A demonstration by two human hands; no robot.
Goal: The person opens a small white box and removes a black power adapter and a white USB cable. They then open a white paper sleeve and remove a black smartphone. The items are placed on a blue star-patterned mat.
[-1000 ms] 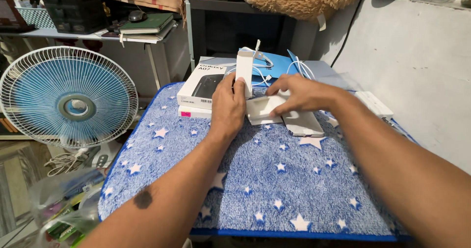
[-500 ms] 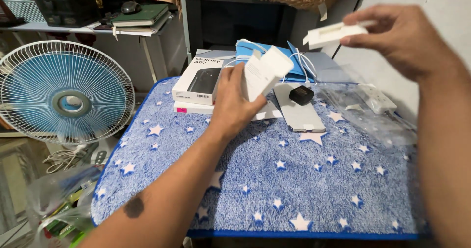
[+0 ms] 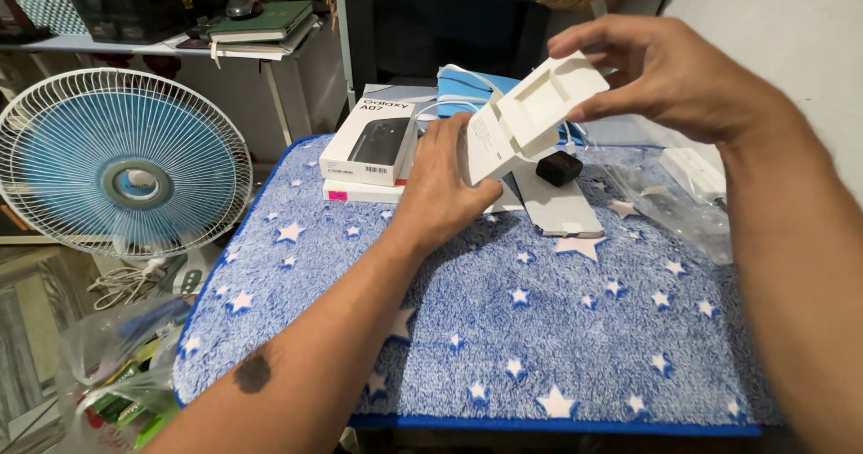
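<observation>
A blue star-patterned mat [image 3: 503,328] covered the surface. Above its far edge, the white tray [image 3: 550,99] was tilted against the mouth of the white box [image 3: 481,144]; lining up its edges squarely looked best. The right hand [image 3: 670,76] pinched the tray with curled fingers. The left hand [image 3: 445,193] was closed around the box.

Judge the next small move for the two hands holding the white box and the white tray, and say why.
Probably slide the white insert tray into the white box. The right hand holds the tray tilted right at the box's end, the left hand steadies the box, and the two parts already meet.
</observation>
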